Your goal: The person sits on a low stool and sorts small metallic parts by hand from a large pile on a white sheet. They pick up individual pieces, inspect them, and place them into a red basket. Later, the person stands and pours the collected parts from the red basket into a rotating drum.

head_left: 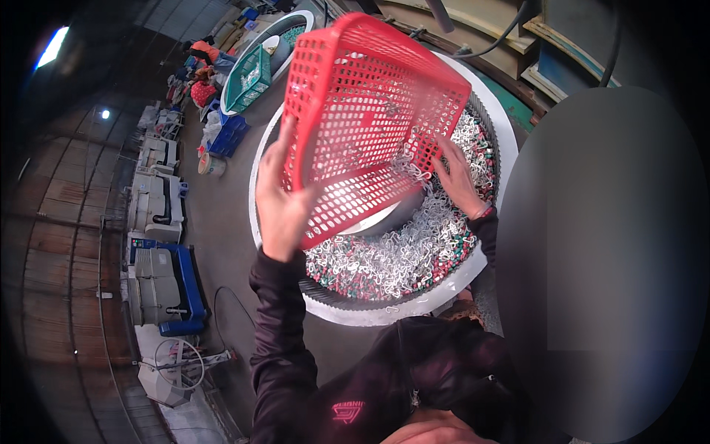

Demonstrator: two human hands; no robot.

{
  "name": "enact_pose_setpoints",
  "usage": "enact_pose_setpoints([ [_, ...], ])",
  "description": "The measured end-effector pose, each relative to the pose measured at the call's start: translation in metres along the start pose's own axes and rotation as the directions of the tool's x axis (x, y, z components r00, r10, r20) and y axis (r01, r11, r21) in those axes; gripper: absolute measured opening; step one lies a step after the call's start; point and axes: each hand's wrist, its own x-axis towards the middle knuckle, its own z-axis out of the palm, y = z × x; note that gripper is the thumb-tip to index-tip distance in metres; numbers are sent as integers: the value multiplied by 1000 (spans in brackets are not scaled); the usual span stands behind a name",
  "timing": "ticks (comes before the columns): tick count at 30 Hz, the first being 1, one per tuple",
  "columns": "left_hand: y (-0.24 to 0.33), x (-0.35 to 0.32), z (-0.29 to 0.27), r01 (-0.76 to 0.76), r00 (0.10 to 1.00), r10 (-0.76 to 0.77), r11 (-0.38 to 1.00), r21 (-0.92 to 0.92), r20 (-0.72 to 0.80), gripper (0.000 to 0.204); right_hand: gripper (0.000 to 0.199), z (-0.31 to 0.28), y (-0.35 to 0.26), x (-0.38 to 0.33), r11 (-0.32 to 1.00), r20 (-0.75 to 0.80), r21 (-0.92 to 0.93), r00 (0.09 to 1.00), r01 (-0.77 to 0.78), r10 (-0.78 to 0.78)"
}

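A red perforated plastic basket [299, 89] is tilted on its side over a round vibrating tub [505, 140] with a white rim. My left hand [285, 203] is closed around the basket's left edge. With fingers stretched out, my right hand [460, 181] is at the basket's lower right wall, beside a clump of small silvery metal hooks [409, 167] at its mouth. Many more bent metal hooks [381, 259] lie in the tub's ring-shaped channel, over red, green and white pellets [344, 285]. The basket hides part of the tub's raised centre.
Behind stands a second round tub [305, 18] with a green basket [248, 80]. Blue crates [228, 137], a bucket [211, 163] and people [203, 92] are farther left. Grey machines [157, 285] line the left side. A large smooth grey shape [599, 244] fills the right.
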Motion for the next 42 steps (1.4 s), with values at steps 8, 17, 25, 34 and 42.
enact_pose_setpoints([
  [8, -24, -106, -8, -225, 974, 221, 942, 248, 42, 75, 63, -52, -13, 48, 649, -159, 695, 814, -309, 558],
  [17, -79, -210, -66, -22, 984, 74, 953, 303, -161, 81, 23, -45, -46, 20, 422, 206, 814, 879, -398, 430],
  [25, -71, -221, -77, -5, 892, -86, 980, -198, -444, 63, 22, -34, -92, 54, 458, 115, 846, 933, -272, 341],
  [34, -87, -245, -66, 113, 886, 91, 908, 404, -454, 46, 15, -14, -99, 36, 475, 126, 819, 908, -323, 400],
  [42, -104, -245, -66, 53, 824, -119, 990, -135, -554, 49, 21, -16, -100, 36, 478, 167, 830, 946, -288, 279],
])
